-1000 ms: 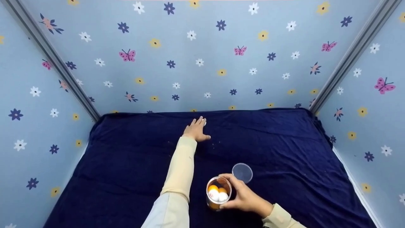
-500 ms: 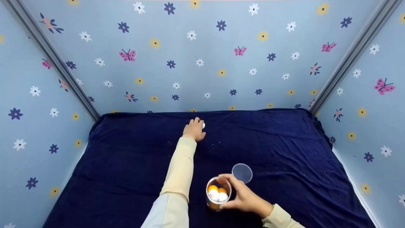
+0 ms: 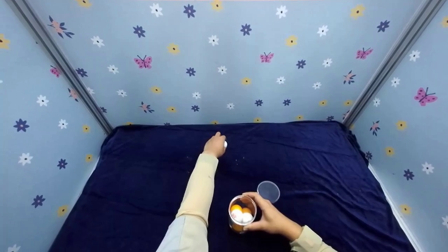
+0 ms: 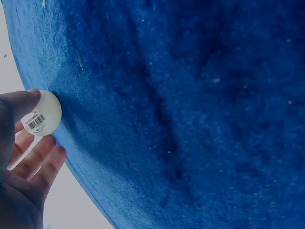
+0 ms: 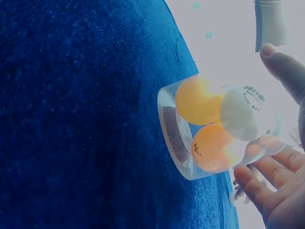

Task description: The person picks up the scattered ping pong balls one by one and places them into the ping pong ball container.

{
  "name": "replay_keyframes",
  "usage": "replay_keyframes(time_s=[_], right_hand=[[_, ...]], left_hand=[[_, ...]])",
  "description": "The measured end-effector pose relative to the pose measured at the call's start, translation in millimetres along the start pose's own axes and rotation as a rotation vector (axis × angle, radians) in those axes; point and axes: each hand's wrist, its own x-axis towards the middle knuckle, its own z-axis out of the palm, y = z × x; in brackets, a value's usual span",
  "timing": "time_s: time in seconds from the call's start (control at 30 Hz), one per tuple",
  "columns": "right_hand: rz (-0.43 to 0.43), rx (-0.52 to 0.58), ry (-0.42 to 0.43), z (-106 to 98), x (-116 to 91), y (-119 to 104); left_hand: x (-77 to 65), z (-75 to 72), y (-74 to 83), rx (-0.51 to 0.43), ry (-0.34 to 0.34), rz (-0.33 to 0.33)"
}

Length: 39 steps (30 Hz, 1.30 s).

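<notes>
In the head view, my left hand [image 3: 215, 145] is stretched far out over the cloth, with a white ping-pong ball [image 3: 225, 144] at its right side. The left wrist view shows the thumb and fingers around this white ball [image 4: 45, 114], which has a printed label. Closer in, my right hand [image 3: 271, 218] grips a clear plastic jar [image 3: 242, 227] by its right side. Orange and white ping-pong balls lie inside; an orange ball [image 5: 200, 100] and a white one [image 5: 243, 114] show through the wall. The jar's mouth faces up, uncovered.
A round clear lid [image 3: 268, 191] lies flat just behind the right hand. Dark blue cloth [image 3: 147, 182] covers the table, with wrinkles on the right. Patterned walls [image 3: 224, 63] stand at the back and both sides, joined by metal corner posts [image 3: 385, 63].
My left hand's spread fingers have curled in around the white ball, and the ball has come slightly nearer. The right hand and jar have stayed put.
</notes>
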Motion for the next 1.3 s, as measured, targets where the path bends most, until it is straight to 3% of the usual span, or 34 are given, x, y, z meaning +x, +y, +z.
replay_keyframes(time_s=[0.23, 0.5, 1.1, 1.3], right_hand=[[0.002, 0.021, -0.007, 0, -1, 1], [0.023, 0.022, -0.012, -3, -2, 0], [0.03, 0.029, -0.021, 0, 1, 5], [0.025, 0.037, -0.027, 0, 0, 3]], left_hand=[[-13.0, -3.9, -2.0, -0.019, -0.012, -0.007], [-28.7, -22.7, 2.4, -0.082, 0.019, 0.112], [-82.0, -55.1, 19.7, -0.171, 0.038, 0.281], [-100.7, -59.9, 21.8, -0.172, 0.047, 0.339]])
